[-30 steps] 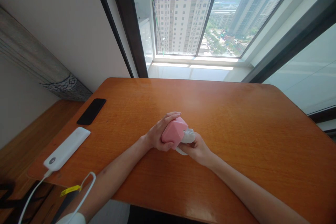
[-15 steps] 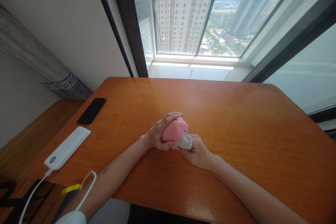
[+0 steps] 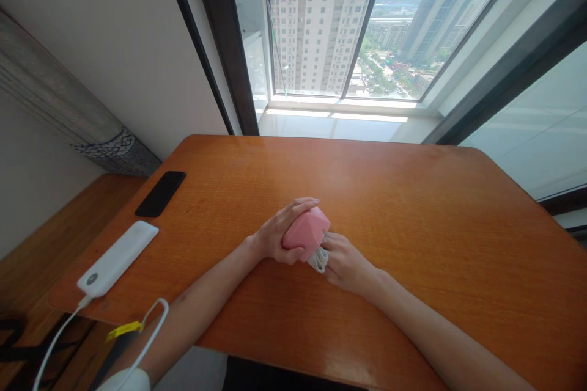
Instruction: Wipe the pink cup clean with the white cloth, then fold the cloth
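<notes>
My left hand [image 3: 283, 233] is wrapped round a pink faceted case [image 3: 306, 233], with fingers over its top and the thumb along its lower side. The case is held tilted above the middle of the table. A folded bundle of white cable [image 3: 318, 259] sticks out of the side facing my right hand [image 3: 343, 261]. The fingers of that hand are closed at the cable beside the case's opening, and their tips are partly hidden. The inside of the case does not show.
The brown wooden table [image 3: 413, 220] stands before a window [image 3: 339, 43]. At its left lie a black phone [image 3: 160, 193] and a white power bank [image 3: 118, 258]. A white cord [image 3: 57, 342] runs from the power bank toward my left arm.
My right fingers have shifted up toward the case's opening. The cable loops now hang lower and show more clearly. My left hand keeps its hold on the case.
</notes>
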Tool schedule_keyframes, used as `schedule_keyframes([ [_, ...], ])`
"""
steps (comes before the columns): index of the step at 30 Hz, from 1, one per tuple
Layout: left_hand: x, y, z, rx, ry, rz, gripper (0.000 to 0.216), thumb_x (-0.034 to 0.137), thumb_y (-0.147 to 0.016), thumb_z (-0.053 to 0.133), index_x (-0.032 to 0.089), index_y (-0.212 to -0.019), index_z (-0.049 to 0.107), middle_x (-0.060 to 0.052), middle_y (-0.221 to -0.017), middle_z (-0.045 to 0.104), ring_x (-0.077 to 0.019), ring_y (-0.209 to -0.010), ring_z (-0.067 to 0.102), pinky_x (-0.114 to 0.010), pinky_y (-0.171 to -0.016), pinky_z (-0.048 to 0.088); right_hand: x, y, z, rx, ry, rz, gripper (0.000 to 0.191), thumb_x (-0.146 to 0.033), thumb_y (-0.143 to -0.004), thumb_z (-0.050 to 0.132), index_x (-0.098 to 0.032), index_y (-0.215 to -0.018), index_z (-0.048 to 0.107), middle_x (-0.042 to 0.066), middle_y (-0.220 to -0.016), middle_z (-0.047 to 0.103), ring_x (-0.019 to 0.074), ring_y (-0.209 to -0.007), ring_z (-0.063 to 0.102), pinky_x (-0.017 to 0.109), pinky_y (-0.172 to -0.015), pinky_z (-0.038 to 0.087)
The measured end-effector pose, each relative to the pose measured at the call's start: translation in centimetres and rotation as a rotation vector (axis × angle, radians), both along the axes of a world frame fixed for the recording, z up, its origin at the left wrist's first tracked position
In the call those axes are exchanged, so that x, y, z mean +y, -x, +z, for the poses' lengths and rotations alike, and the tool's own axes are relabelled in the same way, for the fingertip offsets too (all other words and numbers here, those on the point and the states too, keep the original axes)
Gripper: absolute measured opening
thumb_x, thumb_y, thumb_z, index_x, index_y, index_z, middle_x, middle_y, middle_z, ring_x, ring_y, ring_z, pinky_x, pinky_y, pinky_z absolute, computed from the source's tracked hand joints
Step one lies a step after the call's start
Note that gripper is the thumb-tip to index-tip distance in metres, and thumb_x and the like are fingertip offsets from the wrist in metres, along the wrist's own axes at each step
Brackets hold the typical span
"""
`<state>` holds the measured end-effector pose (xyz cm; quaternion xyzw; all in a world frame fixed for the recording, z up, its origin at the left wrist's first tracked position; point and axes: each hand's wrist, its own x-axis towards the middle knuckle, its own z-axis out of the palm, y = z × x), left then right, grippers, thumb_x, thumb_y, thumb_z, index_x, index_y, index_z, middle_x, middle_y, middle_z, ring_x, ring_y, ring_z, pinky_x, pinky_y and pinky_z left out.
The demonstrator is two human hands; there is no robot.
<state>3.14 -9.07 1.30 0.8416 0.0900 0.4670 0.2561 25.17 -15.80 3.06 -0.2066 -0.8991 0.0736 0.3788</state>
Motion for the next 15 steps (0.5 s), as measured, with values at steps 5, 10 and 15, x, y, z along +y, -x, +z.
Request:
schedule_keyframes([
  [5,0.0,0.0,0.0,0.028,-0.009,-0.008,0.097,0.067,-0.092,0.067,0.017,-0.169,0.035,-0.025,-0.16,0.054,-0.0416,-0.145,0.058,-0.063,-0.12,0.053,0.2,-0.4,-0.7,-0.069,-0.057,-0.003,0.024,0.0,-0.092,0.059,-0.022,-0.084,0.062,0.003,-0.082,0.067,0.0174,-0.072,0.059,0.03,-0.071,0.048],
  [10,0.0,0.0,0.2,0.013,0.001,0.002,0.097,0.067,-0.092,0.066,0.015,-0.169,0.036,-0.026,-0.159,0.055,-0.0415,-0.145,0.058,-0.062,-0.12,0.052,-0.2,0.2,-0.6,-0.012,-0.047,-0.024,0.021,-0.003,-0.092,0.056,-0.022,-0.086,0.061,0.004,-0.082,0.067,0.0184,-0.072,0.059,0.031,-0.07,0.049],
  [15,0.0,0.0,0.1,-0.007,0.016,0.013,0.097,0.067,-0.092,0.067,0.014,-0.168,0.038,-0.026,-0.158,0.056,-0.0413,-0.144,0.059,-0.062,-0.121,0.052,-0.4,0.8,-0.1,0.115,-0.002,-0.072,0.014,-0.014,-0.091,0.063,-0.024,-0.082,0.061,0.003,-0.079,0.067,0.0196,-0.073,0.058,0.032,-0.07,0.05],
])
